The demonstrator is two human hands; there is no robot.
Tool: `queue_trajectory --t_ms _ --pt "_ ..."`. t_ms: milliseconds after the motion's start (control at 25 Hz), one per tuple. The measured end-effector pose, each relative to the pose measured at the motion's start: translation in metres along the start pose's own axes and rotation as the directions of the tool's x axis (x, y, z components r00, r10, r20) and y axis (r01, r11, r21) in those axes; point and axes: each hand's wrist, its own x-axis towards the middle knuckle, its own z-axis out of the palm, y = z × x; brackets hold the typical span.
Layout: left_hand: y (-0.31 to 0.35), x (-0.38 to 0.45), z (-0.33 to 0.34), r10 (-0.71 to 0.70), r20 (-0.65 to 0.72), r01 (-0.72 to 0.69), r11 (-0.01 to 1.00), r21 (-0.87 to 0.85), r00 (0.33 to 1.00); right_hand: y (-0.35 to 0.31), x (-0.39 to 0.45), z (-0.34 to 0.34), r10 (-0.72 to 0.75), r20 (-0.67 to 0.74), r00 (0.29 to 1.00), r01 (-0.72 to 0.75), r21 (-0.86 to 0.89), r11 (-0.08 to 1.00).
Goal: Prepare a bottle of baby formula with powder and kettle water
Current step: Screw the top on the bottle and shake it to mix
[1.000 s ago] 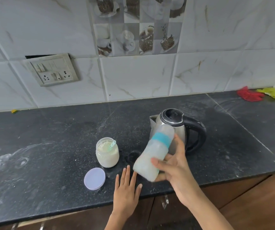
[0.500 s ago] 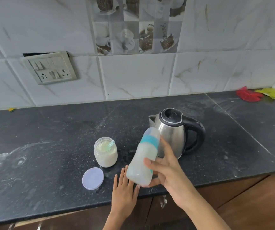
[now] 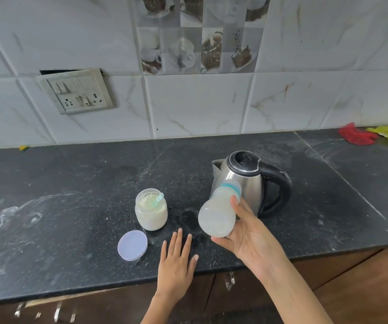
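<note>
Nearest, the left hand [image 3: 176,263] lies flat with straight fingers on the dark tabletop [image 3: 48,242], probably to steady the body. At its ten o'clock lies the jar lid [image 3: 132,245], off so the powder can be reached. At two o'clock of the left hand, the right hand [image 3: 251,239] has its grip curled round the baby bottle [image 3: 219,211], held above the tabletop and tilted, teat end away, likely to mix its cloudy white contents. Further back at eleven o'clock stands the open powder jar [image 3: 151,210], nearly full, a scoop [image 3: 159,197] inside. Behind the bottle sits the kettle [image 3: 246,181], lid closed.
</note>
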Motion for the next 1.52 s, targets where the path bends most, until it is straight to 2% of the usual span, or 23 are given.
queue_trajectory --t_ms 160,400,520,600,760,920,1080,1240,1360,1400,1520 --pt "-0.001 0.0 0.001 -0.006 -0.005 0.006 1.0 0.0 1.0 -0.004 -0.004 0.0 -0.053 -0.072 0.996 0.047 -0.084 0.995" --pt "0.0 0.0 0.0 0.0 -0.037 -0.001 1.0 -0.021 0.999 -0.007 -0.005 -0.015 -0.007 0.019 1.0 0.01 -0.166 0.986" --pt "-0.001 0.0 0.002 0.005 -0.048 -0.007 0.999 -0.032 0.999 -0.013 -0.012 -0.016 -0.041 0.071 0.997 0.067 -0.431 0.9" --pt "0.0 0.0 0.003 0.01 -0.043 -0.012 1.0 -0.028 0.999 -0.02 -0.015 -0.012 -0.084 0.111 0.99 0.13 -0.529 0.838" --pt "-0.001 0.001 0.003 0.001 -0.018 -0.002 1.0 -0.022 1.0 -0.019 -0.007 -0.002 -0.31 0.098 0.946 0.323 -0.375 0.869" --pt "-0.004 -0.002 0.002 0.032 0.014 -0.031 0.997 -0.067 0.999 0.004 -0.012 0.004 -0.178 0.145 0.973 0.224 -0.423 0.878" --pt "0.001 0.0 -0.003 -0.011 -0.001 0.011 0.998 -0.058 1.0 -0.001 0.001 -0.001 -0.297 0.011 0.955 0.286 -0.301 0.91" --pt "-0.007 0.0 0.005 0.076 -0.063 -0.081 0.993 -0.09 0.995 0.011 -0.007 0.011 -0.148 0.084 0.985 0.169 -0.398 0.902" --pt "-0.003 0.001 0.002 0.015 -0.005 -0.015 1.0 -0.026 1.0 -0.002 0.007 0.006 -0.307 -0.017 0.952 0.29 -0.281 0.915" --pt "-0.001 0.001 0.002 0.002 0.007 -0.002 1.0 -0.031 1.0 -0.003 0.009 0.007 -0.321 -0.043 0.946 0.299 -0.262 0.917" --pt "-0.004 0.0 0.002 0.022 -0.012 -0.022 0.999 -0.039 1.0 0.007 0.002 0.01 -0.184 0.019 0.983 0.177 -0.389 0.904"
